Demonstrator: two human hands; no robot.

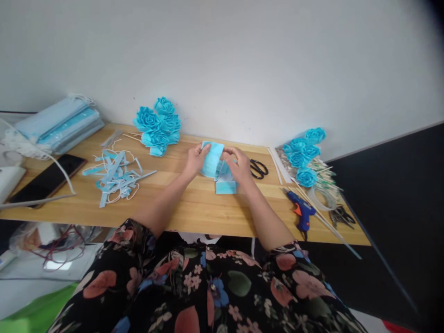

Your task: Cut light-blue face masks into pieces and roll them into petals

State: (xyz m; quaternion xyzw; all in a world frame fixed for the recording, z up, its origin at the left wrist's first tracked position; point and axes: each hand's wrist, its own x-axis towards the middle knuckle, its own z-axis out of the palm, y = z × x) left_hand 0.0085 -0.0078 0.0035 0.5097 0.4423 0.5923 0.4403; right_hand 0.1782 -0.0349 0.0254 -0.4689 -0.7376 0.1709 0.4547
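Between my hands is a light blue piece of face mask fabric (212,159), raised above the wooden table. My left hand (196,159) pinches its left edge, thumb on top. At its right side my right hand (238,163) has bent fingers closed on the fabric's edge; the fingertips are partly hidden. Below them lies another blue fabric piece (226,187), folded or stacked, on the tabletop. A pair of scissors (258,169) with black handles rests just right of my right hand, its blades hidden behind that hand.
Blue fabric flowers (159,122) stand at the back left, and more flowers (301,150) lie at the right. Cut mask strips (118,175), a phone (48,180) and stacked masks (60,122) are on the left. A blue glue gun (302,212) and pliers (342,216) lie near the right edge.
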